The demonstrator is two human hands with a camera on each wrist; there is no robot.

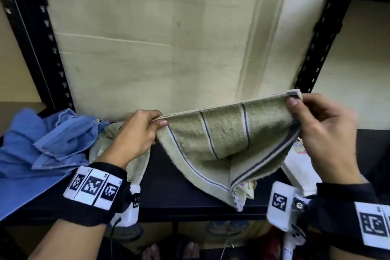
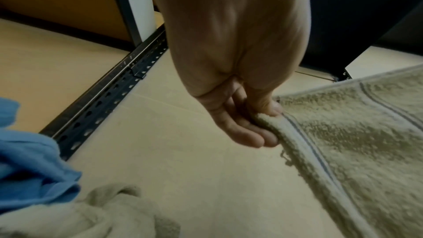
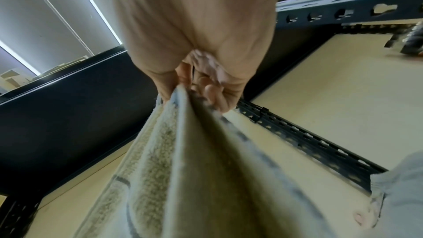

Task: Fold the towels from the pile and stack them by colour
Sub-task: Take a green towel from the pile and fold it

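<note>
An olive-green towel (image 1: 223, 133) with dark stripes hangs folded double between my two hands above the black shelf (image 1: 168, 179). My left hand (image 1: 147, 124) pinches its upper left corner, thumb on the near side. My right hand (image 1: 295, 105) pinches the upper right corner, slightly higher. In the left wrist view the left hand (image 2: 258, 124) grips the towel's edge (image 2: 343, 133). In the right wrist view the right hand (image 3: 194, 90) holds the layered towel (image 3: 183, 169), which drops toward the camera. The towel's lower fold sags to a point near the shelf's front edge.
A crumpled blue cloth pile (image 1: 42, 143) lies at the left, with a pale beige towel (image 1: 109, 133) beside it under my left wrist. White fabric (image 1: 299, 164) sits at the right. Black perforated uprights (image 1: 42, 48) frame a pale back panel (image 1: 147, 48).
</note>
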